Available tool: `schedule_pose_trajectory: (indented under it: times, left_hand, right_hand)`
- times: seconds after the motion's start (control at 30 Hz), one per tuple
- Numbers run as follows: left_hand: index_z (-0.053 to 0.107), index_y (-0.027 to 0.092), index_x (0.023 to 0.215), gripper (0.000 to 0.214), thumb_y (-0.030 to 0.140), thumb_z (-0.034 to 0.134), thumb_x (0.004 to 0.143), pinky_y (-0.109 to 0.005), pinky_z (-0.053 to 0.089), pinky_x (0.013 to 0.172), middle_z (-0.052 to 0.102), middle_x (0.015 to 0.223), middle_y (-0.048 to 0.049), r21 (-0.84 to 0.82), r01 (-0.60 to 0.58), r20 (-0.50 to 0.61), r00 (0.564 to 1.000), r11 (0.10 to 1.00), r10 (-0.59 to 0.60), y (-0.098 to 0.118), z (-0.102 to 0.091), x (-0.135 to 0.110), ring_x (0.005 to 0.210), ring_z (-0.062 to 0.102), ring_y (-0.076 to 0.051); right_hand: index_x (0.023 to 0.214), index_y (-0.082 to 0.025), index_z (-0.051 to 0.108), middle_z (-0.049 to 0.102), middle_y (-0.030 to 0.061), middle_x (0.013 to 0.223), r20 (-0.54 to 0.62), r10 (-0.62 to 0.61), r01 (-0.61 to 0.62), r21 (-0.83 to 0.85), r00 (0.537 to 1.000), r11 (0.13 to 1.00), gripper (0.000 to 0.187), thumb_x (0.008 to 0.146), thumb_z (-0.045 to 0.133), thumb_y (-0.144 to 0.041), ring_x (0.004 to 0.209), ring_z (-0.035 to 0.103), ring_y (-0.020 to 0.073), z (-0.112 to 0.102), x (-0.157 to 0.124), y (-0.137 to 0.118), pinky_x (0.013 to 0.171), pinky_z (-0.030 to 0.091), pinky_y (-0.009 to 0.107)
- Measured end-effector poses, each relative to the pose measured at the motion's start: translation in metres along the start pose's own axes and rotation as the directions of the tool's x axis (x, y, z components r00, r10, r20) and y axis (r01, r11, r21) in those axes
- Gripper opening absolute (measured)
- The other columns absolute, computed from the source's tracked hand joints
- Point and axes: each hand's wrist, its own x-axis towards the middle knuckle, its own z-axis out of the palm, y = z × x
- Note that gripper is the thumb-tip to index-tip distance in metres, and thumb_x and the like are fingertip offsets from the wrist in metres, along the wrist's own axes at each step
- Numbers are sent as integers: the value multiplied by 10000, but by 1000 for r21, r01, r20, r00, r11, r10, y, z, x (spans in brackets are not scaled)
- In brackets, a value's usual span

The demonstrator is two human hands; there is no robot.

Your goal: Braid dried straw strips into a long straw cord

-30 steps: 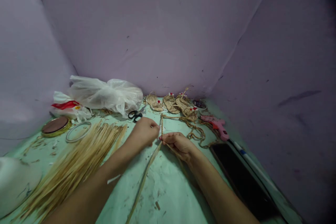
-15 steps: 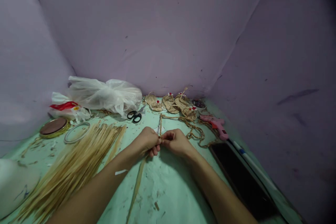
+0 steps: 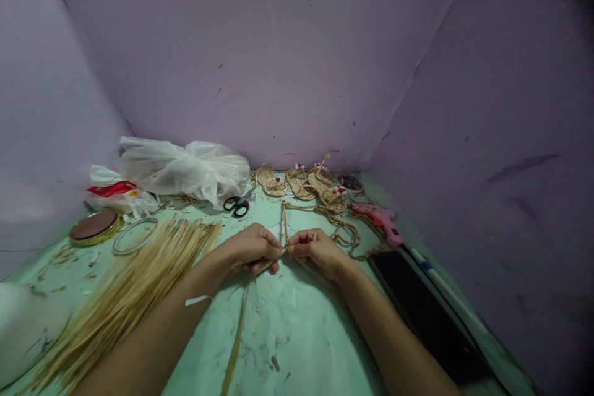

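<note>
My left hand (image 3: 257, 249) and my right hand (image 3: 317, 252) meet over the middle of the table, both pinching at the near end of a thin braided fibre cord (image 3: 284, 223). From there the cord runs away from me, bends, and trails right into a loose coil (image 3: 346, 232). A long flat strip of dry fibre (image 3: 237, 340) hangs from beneath my left hand toward the table's near edge. To the left lies a bundle of pale dry fibre strips (image 3: 125, 297). Strands right at my fingertips are too small to tell apart.
Scissors (image 3: 239, 205), a plastic bag (image 3: 185, 167) and small woven slippers with red beads (image 3: 297, 184) lie along the back. At right are a pink glue gun (image 3: 378, 218) and a dark phone-like slab (image 3: 422, 315). A round tin (image 3: 95, 227) and a ring (image 3: 135, 236) sit left.
My hands have drawn slightly apart at the cord's end, the left one moving a little left. The hanging strip has shifted left with it. The cord's far part stays in place.
</note>
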Motion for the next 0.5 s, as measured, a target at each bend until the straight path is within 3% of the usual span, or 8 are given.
schedule_pose_trajectory:
  times: [0.13,0.2,0.3,0.4,0.5]
  left_hand:
    - [613,105,650,216,275,581,520,-181,226,375,497,470,25,175,4,-184,983,984,29,-1,-17,-1,351,320,-40]
    - [604,106,603,185,259,584,502,-181,253,408,477,458,27,231,-14,-207,976,973,63,-2,-17,-4,394,346,-52]
    - [599,113,567,182,282,592,499,-188,274,438,483,463,18,328,-9,-219,972,944,86,-8,-7,-10,438,381,-73]
    - [608,120,553,181,296,581,520,-191,270,446,502,478,6,443,27,-309,943,896,124,-19,7,-16,469,406,-89]
    - [609,122,533,172,279,542,551,-189,270,452,505,477,4,470,9,-323,932,883,162,-28,14,-17,483,418,-94]
  right_hand:
    - [552,-117,586,525,-32,410,-25,44,-43,40,999,998,93,474,621,-152,335,280,27,-2,2,3,368,133,198]
    - [535,-115,589,530,-29,410,-23,48,-47,37,999,998,71,476,615,-144,337,283,26,-1,2,2,367,132,198]
    - [525,-111,594,543,-23,423,-14,59,-58,51,998,997,50,478,598,-126,342,287,25,-1,1,0,369,134,198]
    - [530,-109,595,541,-24,421,-13,67,-66,64,998,996,50,481,584,-111,340,285,25,-1,0,-1,367,133,197]
    - [536,-106,595,541,-26,419,-8,51,-50,66,999,997,52,485,587,-114,337,284,23,-1,1,0,363,132,192]
